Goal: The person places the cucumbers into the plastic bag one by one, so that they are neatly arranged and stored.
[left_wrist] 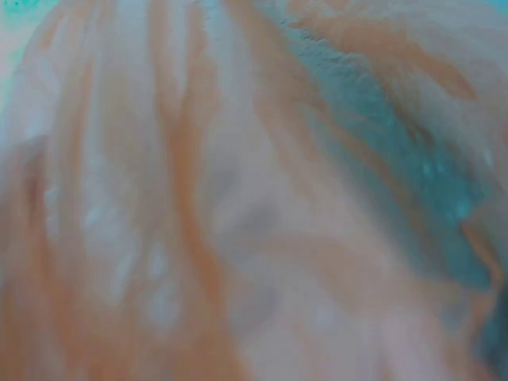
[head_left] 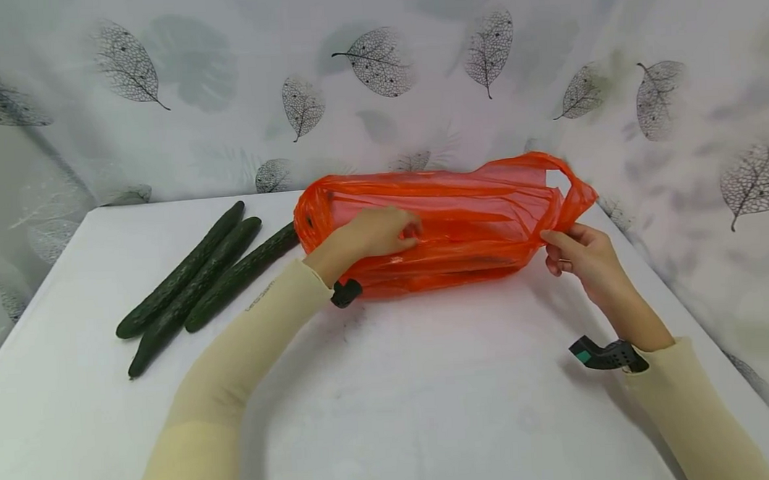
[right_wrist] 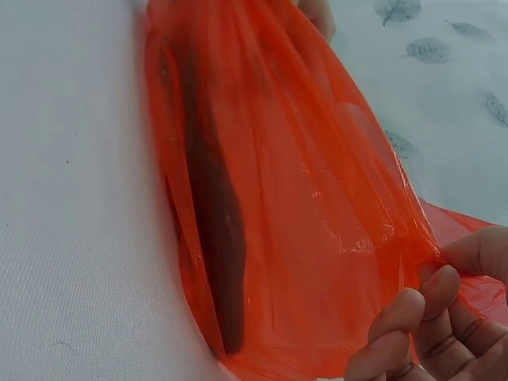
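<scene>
A red plastic bag (head_left: 449,222) lies stretched sideways across the back of the white table. My right hand (head_left: 577,251) pinches its right end, below the handle loop; the right wrist view shows thumb and fingers on the thin film (right_wrist: 317,206). Over the bag's left half, my left hand (head_left: 380,233) has its fingers curled at a fold of the film, fingertips partly hidden. A long dark cucumber (right_wrist: 218,238) shows through the bag. Crinkled film (left_wrist: 190,198), blurred and close, fills the left wrist view.
Two cucumbers (head_left: 187,272) (head_left: 198,293) lie side by side on the table's left. Another cucumber (head_left: 243,276) points toward the bag's left end, its far tip against or behind the bag. A leaf-patterned curtain (head_left: 375,59) stands behind the white table (head_left: 419,398).
</scene>
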A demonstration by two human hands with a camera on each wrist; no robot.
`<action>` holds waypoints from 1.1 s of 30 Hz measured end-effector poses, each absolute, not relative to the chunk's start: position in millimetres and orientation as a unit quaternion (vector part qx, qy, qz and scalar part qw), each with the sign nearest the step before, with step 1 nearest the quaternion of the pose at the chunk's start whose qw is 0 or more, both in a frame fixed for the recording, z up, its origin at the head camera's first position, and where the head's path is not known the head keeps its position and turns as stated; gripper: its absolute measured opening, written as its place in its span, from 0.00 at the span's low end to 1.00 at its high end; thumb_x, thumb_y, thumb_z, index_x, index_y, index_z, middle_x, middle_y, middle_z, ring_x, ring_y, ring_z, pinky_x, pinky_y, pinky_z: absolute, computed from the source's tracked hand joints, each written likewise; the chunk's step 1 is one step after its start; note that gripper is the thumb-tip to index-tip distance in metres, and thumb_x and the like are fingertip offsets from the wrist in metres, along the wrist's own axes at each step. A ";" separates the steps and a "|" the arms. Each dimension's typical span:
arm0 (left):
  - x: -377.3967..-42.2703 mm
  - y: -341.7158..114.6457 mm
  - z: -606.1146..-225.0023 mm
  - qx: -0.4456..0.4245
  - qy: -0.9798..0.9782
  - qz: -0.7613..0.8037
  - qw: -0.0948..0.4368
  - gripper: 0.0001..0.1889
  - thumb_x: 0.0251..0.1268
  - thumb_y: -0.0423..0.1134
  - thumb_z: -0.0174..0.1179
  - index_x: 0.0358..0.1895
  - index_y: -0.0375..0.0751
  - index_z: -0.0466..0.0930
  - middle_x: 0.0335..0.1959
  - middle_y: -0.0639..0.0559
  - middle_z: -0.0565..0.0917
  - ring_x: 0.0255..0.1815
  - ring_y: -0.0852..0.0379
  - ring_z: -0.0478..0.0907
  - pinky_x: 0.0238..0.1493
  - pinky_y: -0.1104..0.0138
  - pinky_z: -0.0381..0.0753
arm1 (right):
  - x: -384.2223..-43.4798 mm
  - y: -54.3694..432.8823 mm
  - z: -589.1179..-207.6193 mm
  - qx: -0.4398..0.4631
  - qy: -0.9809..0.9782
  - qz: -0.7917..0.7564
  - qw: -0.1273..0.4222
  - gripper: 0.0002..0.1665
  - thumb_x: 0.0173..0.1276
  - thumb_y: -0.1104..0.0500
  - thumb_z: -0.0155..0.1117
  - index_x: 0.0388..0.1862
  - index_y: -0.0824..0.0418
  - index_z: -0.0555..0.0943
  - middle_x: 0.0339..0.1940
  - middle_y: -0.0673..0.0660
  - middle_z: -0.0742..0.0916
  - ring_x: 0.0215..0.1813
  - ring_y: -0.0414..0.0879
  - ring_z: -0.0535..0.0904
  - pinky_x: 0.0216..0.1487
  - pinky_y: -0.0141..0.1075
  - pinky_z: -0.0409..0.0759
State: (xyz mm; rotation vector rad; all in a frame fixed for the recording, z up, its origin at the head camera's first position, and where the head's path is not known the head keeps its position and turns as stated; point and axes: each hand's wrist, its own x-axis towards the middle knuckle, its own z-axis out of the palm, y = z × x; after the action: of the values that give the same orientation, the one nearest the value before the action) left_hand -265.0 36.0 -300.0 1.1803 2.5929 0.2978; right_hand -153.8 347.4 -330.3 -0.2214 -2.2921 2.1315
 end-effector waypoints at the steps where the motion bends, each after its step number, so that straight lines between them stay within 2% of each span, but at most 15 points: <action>1: -263.7 34.6 -298.2 0.404 0.899 0.107 0.134 0.18 0.72 0.46 0.56 0.59 0.44 0.78 0.52 0.52 0.82 0.55 0.55 0.77 0.58 0.60 0.76 | -153.6 347.9 -330.6 -0.073 -0.727 0.682 0.001 0.11 0.71 0.52 0.62 0.43 0.58 0.76 0.22 0.50 0.81 0.21 0.42 0.75 0.30 0.27 0.80; 12: -253.1 8.5 -285.5 0.378 0.912 0.144 0.071 0.17 0.71 0.47 0.57 0.57 0.46 0.79 0.49 0.53 0.83 0.49 0.56 0.78 0.48 0.62 0.79 | -154.1 348.9 -334.4 -0.071 -0.701 0.709 0.012 0.07 0.70 0.55 0.63 0.38 0.57 0.78 0.22 0.50 0.80 0.21 0.43 0.75 0.28 0.28 0.80; 16: -250.1 -1.9 -282.3 0.374 0.910 0.171 0.054 0.16 0.71 0.47 0.57 0.56 0.47 0.79 0.47 0.54 0.83 0.46 0.57 0.79 0.41 0.64 0.80 | -154.5 349.0 -334.8 -0.066 -0.698 0.713 0.010 0.06 0.70 0.56 0.63 0.38 0.57 0.78 0.21 0.50 0.80 0.21 0.43 0.74 0.27 0.29 0.79; 19: -247.6 -8.9 -279.6 0.369 0.911 0.181 0.042 0.16 0.71 0.46 0.57 0.57 0.46 0.79 0.46 0.54 0.84 0.45 0.58 0.80 0.40 0.64 0.79 | -154.8 348.3 -334.8 -0.065 -0.702 0.709 0.008 0.06 0.70 0.55 0.63 0.38 0.57 0.78 0.21 0.50 0.80 0.21 0.43 0.75 0.27 0.28 0.79; 23: -243.8 -17.8 -276.1 0.371 0.908 0.191 0.022 0.15 0.71 0.45 0.57 0.55 0.44 0.80 0.44 0.53 0.84 0.46 0.57 0.80 0.44 0.64 0.79 | -154.7 347.7 -334.0 -0.056 -0.706 0.706 0.007 0.07 0.71 0.55 0.63 0.39 0.57 0.78 0.21 0.50 0.80 0.21 0.43 0.75 0.28 0.28 0.79; 26: -241.6 -23.9 -276.1 0.372 0.905 0.205 0.005 0.15 0.71 0.45 0.58 0.54 0.43 0.80 0.43 0.52 0.85 0.45 0.56 0.80 0.43 0.64 0.79 | -154.9 347.9 -334.1 -0.054 -0.707 0.705 0.006 0.07 0.71 0.54 0.63 0.39 0.57 0.77 0.21 0.50 0.80 0.21 0.43 0.75 0.28 0.28 0.80; 33: -234.7 -37.9 -283.4 0.343 0.899 0.256 -0.093 0.13 0.70 0.42 0.56 0.54 0.44 0.80 0.39 0.52 0.86 0.42 0.55 0.82 0.34 0.63 0.79 | -154.3 349.0 -335.9 -0.057 -0.709 0.702 0.003 0.07 0.71 0.54 0.63 0.39 0.57 0.77 0.21 0.50 0.79 0.21 0.43 0.74 0.28 0.29 0.79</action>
State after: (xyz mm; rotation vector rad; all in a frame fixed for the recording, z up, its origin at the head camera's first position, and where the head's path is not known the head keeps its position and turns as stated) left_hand -234.7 -37.9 -283.4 1.1483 3.0049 0.8549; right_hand -154.3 349.0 -335.9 -0.1797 -2.2250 2.2033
